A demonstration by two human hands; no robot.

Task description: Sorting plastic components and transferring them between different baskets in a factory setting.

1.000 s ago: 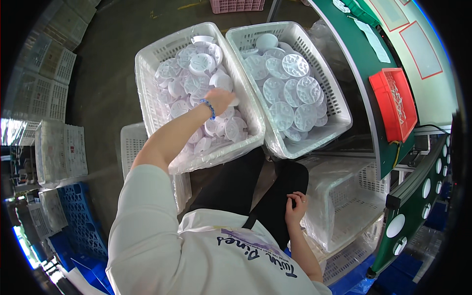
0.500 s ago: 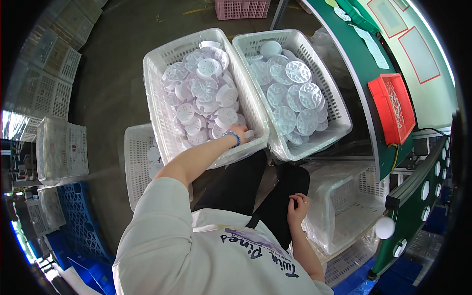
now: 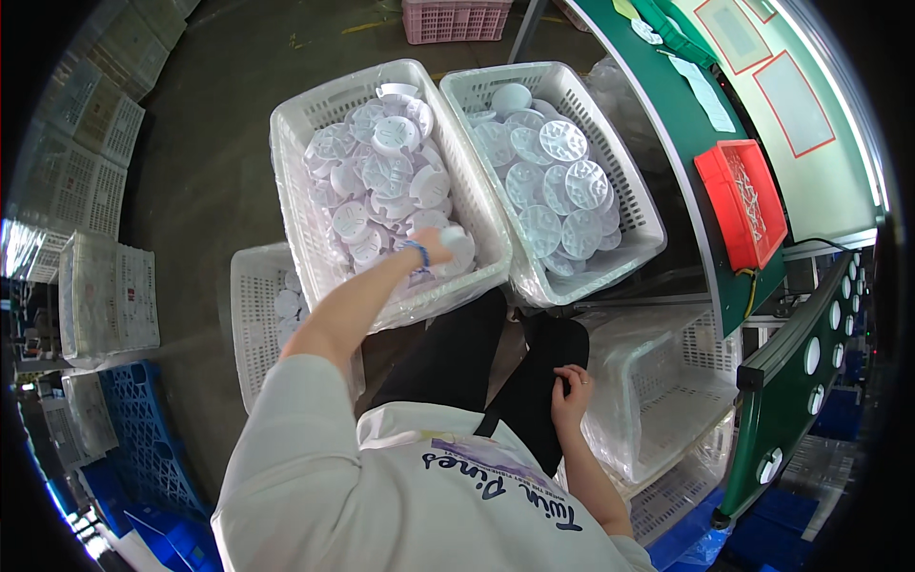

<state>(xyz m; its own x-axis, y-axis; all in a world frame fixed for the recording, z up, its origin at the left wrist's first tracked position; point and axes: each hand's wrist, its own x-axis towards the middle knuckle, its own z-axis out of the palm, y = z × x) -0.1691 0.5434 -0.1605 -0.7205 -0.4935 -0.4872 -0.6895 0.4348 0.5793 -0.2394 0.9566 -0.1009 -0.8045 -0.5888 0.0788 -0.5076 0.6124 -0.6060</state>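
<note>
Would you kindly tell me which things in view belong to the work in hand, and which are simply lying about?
In use, it seems:
left hand, apparently grasping a white disc
left white crate, holding loose discs
perhaps the adjoining crate of translucent discs

Apparently just about:
pink crate
blue lattice pallet
red bin of thin white pieces

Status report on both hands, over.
Left hand at a white part, grip unclear. Right hand at right thigh. Other white parts crowd the basket.
</note>
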